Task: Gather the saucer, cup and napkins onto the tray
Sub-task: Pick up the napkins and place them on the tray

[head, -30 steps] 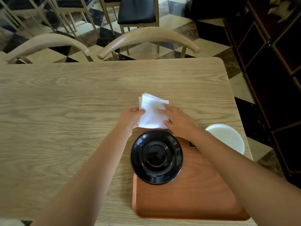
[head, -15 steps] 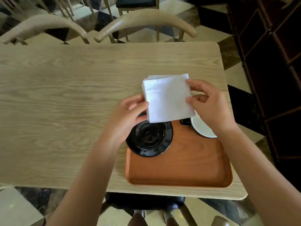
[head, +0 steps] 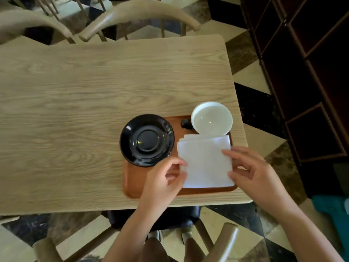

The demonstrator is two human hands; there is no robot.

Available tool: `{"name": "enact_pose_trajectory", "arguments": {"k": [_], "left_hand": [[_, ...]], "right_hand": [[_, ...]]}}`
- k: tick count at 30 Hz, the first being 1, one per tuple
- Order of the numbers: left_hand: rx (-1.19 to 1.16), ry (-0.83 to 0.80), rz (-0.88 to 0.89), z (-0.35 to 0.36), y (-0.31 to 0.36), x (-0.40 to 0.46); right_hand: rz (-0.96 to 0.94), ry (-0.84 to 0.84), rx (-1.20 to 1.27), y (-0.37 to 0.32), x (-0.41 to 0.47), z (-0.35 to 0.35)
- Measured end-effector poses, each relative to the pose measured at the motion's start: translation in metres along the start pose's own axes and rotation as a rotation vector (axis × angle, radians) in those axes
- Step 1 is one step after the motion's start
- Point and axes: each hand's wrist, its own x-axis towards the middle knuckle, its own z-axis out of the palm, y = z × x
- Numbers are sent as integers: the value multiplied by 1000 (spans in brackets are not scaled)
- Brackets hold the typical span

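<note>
An orange-brown tray (head: 135, 184) lies near the table's front right corner. The black saucer (head: 147, 139) rests over the tray's far left corner, and its left rim overhangs the table. In the tray's far right corner stands the cup (head: 211, 118), white inside, with a black handle pointing left. A stack of white napkins (head: 204, 161) lies flat on the right half of the tray, just in front of the cup. My left hand (head: 166, 178) pinches the stack's left edge. My right hand (head: 251, 173) holds its right edge, index finger on top.
The light wooden table (head: 85, 110) stretches left and away from the tray. Two curved wooden chair backs (head: 139, 11) stand at the far side. A dark cabinet (head: 311, 72) fills the right. A black-seated chair (head: 156, 216) is tucked under the near edge.
Both hands carried the napkins from the table beyond the saucer, over the saucer, down onto the right half of the tray. The camera view has shifted back, showing the cup fully.
</note>
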Motion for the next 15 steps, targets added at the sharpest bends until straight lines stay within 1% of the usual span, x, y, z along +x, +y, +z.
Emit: {"name": "enact_pose_trajectory", "arguments": {"k": [3,8,11,15], "left_hand": [[101,-52,-20,11,-15,-4],[285,-106,25,22,-31,3],[326,-95,46,27,-36,5],[367,-93,74,31,-36,5]], "right_hand": [[48,1,-45,20,-6,4],[93,4,-204,44,4,17],[69,16,-332,51,10,23],[-6,57,-433,54,8,26]]}}
